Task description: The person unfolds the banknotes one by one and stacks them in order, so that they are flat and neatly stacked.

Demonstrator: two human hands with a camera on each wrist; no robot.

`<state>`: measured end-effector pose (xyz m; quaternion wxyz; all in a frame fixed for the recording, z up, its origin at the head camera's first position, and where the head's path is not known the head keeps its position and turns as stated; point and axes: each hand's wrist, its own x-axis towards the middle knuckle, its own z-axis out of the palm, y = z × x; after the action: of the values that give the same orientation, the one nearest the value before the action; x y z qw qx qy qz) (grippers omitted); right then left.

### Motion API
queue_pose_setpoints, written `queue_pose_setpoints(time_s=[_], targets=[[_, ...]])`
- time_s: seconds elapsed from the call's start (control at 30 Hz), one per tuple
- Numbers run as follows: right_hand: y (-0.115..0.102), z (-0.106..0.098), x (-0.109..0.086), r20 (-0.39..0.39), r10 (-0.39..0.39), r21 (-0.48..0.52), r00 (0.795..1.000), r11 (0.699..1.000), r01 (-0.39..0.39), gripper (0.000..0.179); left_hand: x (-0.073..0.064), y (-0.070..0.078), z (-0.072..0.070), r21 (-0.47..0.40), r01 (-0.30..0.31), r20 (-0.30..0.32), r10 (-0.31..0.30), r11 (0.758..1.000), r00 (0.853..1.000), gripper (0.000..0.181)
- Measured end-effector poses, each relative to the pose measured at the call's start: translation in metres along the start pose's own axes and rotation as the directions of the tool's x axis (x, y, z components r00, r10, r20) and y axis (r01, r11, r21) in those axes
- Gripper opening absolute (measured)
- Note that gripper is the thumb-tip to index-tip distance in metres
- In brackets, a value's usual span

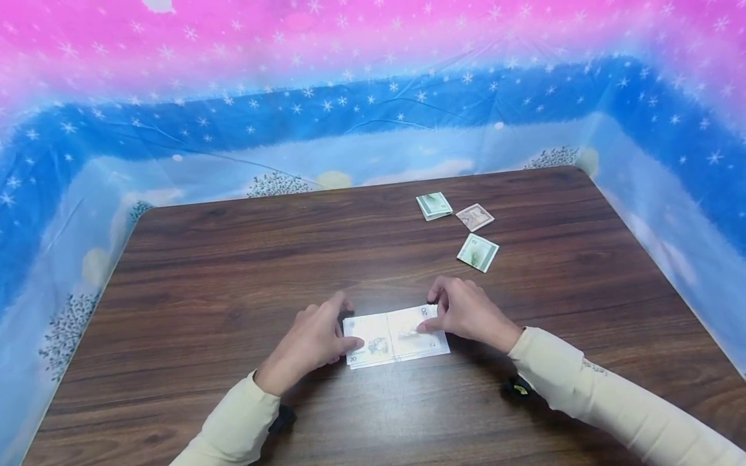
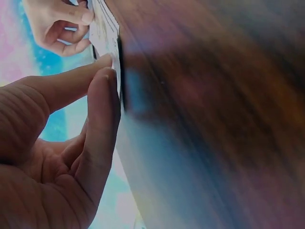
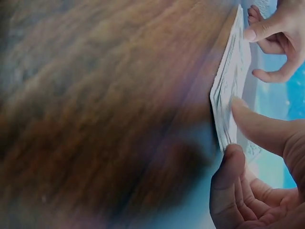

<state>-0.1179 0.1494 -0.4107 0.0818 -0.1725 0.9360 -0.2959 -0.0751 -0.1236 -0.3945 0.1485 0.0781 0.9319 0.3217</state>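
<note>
A small stack of banknotes point(image 1: 380, 343), pale and marked 20, lies in front of me with a crease down its middle. The left hand point(image 1: 311, 340) pinches its left end, thumb on the top note and index finger at the far corner. At the other end, the right hand point(image 1: 469, 310) holds the stack with its thumb on top and a finger by the far edge. In the right wrist view the layered edges of the notes point(image 3: 224, 95) show slightly fanned. Thumb and index finger of the left hand point(image 2: 71, 119) nearly meet at the stack in the left wrist view.
Beyond the right hand lie a folded green banknote point(image 1: 434, 205), a folded brownish banknote point(image 1: 474, 217) and another folded green banknote point(image 1: 478, 252). They rest on a dark wood table point(image 1: 233, 259). A pink and blue snowflake cloth point(image 1: 373, 103) hangs around the table's far and side edges.
</note>
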Motion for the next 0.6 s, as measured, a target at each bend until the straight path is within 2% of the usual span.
queue_pose_setpoints(time_s=[0.17, 0.33, 0.6], targets=[[0.011, -0.02, 0.005, -0.074, 0.019, 0.05, 0.997, 0.999, -0.016, 0.035, 0.0, 0.003, -0.006, -0.006, -0.037, -0.07, 0.036, 0.999, 0.997, 0.038], [0.031, -0.045, 0.012, -0.154, 0.09, 0.021, 0.984, 0.996, -0.088, 0.029, 0.0, 0.002, -0.015, -0.053, -0.06, -0.127, 0.053, 0.997, 0.99, 0.03], [0.066, -0.068, 0.02, -0.22, 0.178, -0.05, 0.959, 0.98, -0.193, 0.042, -0.003, -0.004, -0.024, -0.126, -0.079, -0.17, 0.056, 0.989, 0.984, 0.028]])
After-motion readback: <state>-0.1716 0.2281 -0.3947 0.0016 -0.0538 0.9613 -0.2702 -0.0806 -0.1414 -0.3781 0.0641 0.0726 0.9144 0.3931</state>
